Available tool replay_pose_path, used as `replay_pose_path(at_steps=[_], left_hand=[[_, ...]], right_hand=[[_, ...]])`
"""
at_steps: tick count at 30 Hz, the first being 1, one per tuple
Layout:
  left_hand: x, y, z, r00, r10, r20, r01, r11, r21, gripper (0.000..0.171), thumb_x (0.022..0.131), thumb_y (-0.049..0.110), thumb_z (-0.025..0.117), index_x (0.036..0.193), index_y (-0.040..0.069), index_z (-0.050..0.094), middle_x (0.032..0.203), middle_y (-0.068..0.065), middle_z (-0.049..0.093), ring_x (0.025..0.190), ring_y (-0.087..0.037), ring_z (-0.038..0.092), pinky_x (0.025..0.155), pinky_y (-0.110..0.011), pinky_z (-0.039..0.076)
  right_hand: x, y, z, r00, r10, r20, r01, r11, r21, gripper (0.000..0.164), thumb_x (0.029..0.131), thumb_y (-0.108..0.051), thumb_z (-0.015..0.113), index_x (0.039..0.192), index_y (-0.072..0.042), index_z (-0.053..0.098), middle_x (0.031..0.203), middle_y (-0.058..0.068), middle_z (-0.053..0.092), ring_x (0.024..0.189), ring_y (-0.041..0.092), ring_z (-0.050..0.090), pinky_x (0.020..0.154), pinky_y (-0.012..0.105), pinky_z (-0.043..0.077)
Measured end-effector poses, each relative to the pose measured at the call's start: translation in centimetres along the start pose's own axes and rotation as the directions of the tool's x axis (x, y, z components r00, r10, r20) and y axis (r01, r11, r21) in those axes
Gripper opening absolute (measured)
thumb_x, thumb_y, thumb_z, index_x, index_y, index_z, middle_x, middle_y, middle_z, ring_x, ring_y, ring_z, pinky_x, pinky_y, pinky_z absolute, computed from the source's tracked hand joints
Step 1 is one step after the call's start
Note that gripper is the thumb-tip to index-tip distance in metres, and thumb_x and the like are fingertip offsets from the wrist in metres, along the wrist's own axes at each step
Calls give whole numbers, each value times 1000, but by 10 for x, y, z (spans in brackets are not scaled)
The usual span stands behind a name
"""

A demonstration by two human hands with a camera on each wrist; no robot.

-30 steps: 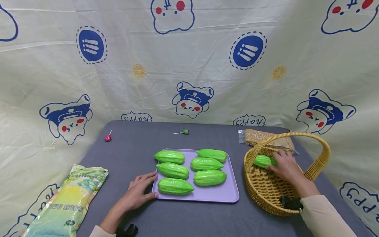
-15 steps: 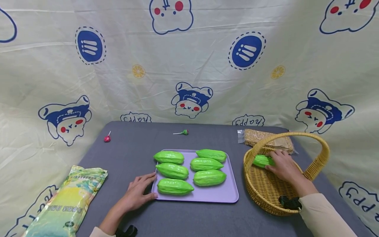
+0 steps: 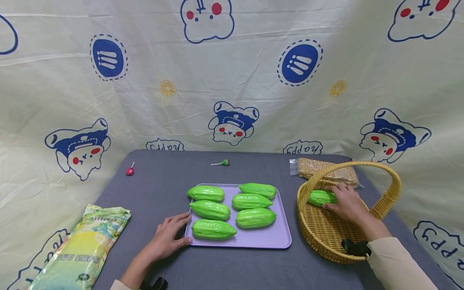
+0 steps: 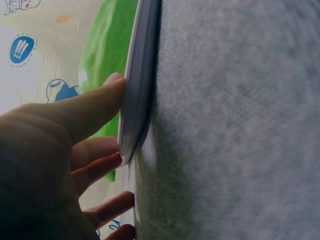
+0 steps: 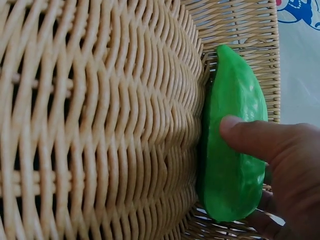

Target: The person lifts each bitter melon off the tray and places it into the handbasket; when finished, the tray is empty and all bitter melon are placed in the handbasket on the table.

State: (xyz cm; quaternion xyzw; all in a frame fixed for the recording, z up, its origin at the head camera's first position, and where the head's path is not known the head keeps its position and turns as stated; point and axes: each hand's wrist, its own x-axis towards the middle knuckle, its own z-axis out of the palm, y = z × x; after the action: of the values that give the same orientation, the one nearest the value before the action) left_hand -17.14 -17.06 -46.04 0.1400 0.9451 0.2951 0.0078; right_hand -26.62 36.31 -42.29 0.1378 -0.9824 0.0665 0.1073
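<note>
Inside the wicker basket (image 3: 328, 227), my right hand (image 3: 348, 203) grips a green bitter gourd (image 5: 232, 145) near the far wall. In the right wrist view the thumb lies across the gourd's side, and the other fingers are mostly hidden behind it. My left hand (image 3: 164, 237) rests at the left edge of a lilac tray (image 3: 264, 239), its thumb and fingertips touching the rim. Several more bitter gourds (image 3: 214, 229) lie on that tray in two columns. In the left wrist view the fingers (image 4: 102, 165) are spread and fairly straight against the tray's edge.
A yellow-green printed bag (image 3: 81, 251) lies at the left. Behind the basket is a clear pack of grain (image 3: 315, 167). A red lollipop (image 3: 130, 170) and a green lollipop (image 3: 225, 162) lie toward the back of the grey table. The basket's tall handle (image 3: 393, 189) arches over my right hand.
</note>
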Motion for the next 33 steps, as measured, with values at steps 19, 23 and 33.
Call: replay_pose_path(at_steps=[19, 23, 33], left_hand=[[0, -1, 0, 1000, 3, -6, -3, 1000, 0, 64, 80, 35, 72, 135, 11, 52, 144, -4, 47, 126, -30, 41, 92, -52, 32], [0, -1, 0, 1000, -1, 0, 1, 1000, 0, 64, 80, 34, 72, 136, 11, 51, 145, -3, 46, 127, -30, 41, 92, -51, 32], [-1, -1, 0, 1000, 15, -7, -15, 1000, 7, 64, 80, 34, 72, 135, 10, 52, 145, -5, 46, 126, -30, 41, 91, -50, 33]], right_hand=[[0, -4, -8, 999, 39, 19, -38, 999, -9, 56, 78, -26, 74, 123, 1, 54, 120, 29, 50, 112, 52, 38, 87, 69, 29], [0, -7, -19, 999, 46, 10, -47, 999, 18, 61, 78, -28, 74, 126, 3, 52, 126, 32, 48, 114, 55, 36, 95, 70, 23], [-13, -18, -40, 998, 3, -60, 0, 998, 59, 63, 77, -28, 76, 127, 1, 51, 122, 28, 53, 106, 49, 43, 85, 63, 32]])
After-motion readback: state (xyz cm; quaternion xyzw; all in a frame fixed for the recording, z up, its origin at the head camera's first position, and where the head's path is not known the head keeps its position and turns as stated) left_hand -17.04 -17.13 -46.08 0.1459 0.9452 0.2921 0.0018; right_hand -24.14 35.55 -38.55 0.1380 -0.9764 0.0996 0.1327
